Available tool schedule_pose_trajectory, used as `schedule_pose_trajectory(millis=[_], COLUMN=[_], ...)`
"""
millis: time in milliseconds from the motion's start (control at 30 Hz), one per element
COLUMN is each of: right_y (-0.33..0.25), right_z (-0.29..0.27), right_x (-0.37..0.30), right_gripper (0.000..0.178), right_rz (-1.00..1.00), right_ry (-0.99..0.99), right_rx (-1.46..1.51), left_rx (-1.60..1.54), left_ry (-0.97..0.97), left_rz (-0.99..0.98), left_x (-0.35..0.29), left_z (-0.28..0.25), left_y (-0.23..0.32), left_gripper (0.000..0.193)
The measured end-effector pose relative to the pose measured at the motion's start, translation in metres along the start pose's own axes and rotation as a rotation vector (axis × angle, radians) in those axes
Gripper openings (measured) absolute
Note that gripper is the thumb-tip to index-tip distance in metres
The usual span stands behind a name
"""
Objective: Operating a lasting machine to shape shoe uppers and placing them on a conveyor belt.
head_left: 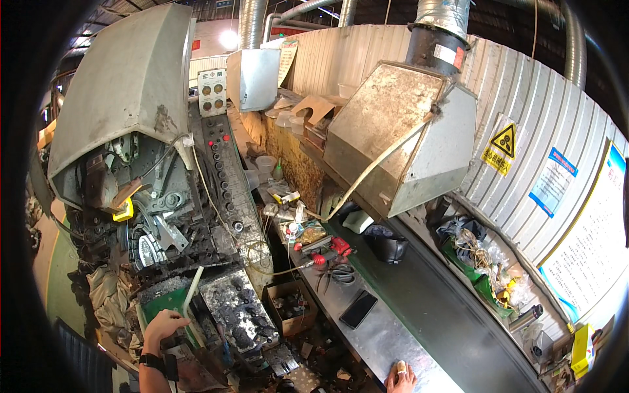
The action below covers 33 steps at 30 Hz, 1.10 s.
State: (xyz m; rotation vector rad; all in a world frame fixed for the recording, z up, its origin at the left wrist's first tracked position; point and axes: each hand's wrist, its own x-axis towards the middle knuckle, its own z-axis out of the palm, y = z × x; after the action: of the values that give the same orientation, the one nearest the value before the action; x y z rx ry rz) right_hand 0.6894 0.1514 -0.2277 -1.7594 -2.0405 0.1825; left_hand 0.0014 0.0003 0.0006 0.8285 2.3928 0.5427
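At the lower left, my left hand [166,325] hovers over a green tray [161,305] on the machine, a dark band on its wrist. Its fingers are bent together, and their tips are close to the lower end of a pale, thin rod [192,288]. Whether they touch the rod or pinch something small, I cannot tell. My right hand [401,378] lies on the front part of the metal bench [393,344], fingers out and empty, a pale wrap on one finger. Beyond it on the bench is a black phone [358,309].
A dirty machine [164,216] under a grey hood [131,78] fills the left. Scissors [342,274] and a red air gun [331,252] lie farther up the bench. A dark conveyor belt [445,314] runs along its right. Below stands a cardboard box [288,324].
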Motion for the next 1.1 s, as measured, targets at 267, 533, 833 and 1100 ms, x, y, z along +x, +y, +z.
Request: schedule_pose_trajectory(millis=[267, 533, 833, 1100], right_y=[0.002, 0.002, 0.004, 0.006], right_z=[0.002, 0.002, 0.002, 0.004], right_x=[-0.003, -0.003, -0.004, -0.002], right_gripper=[0.058, 0.056, 0.056, 0.056], right_rz=[0.022, 0.018, 0.014, 0.002], right_ry=[-0.012, 0.009, -0.005, -0.004], right_rx=[0.002, 0.002, -0.003, 0.012], left_rx=[-0.001, 0.013, 0.021, -0.003], left_ry=[-0.022, -0.005, -0.001, 0.002], left_rz=[0.006, -0.012, -0.008, 0.007], left_x=[0.004, 0.004, 0.002, 0.002], left_z=[0.002, 0.002, 0.002, 0.002], left_y=[-0.004, -0.002, 0.001, -0.001], left_gripper=[0.044, 0.044, 0.045, 0.044])
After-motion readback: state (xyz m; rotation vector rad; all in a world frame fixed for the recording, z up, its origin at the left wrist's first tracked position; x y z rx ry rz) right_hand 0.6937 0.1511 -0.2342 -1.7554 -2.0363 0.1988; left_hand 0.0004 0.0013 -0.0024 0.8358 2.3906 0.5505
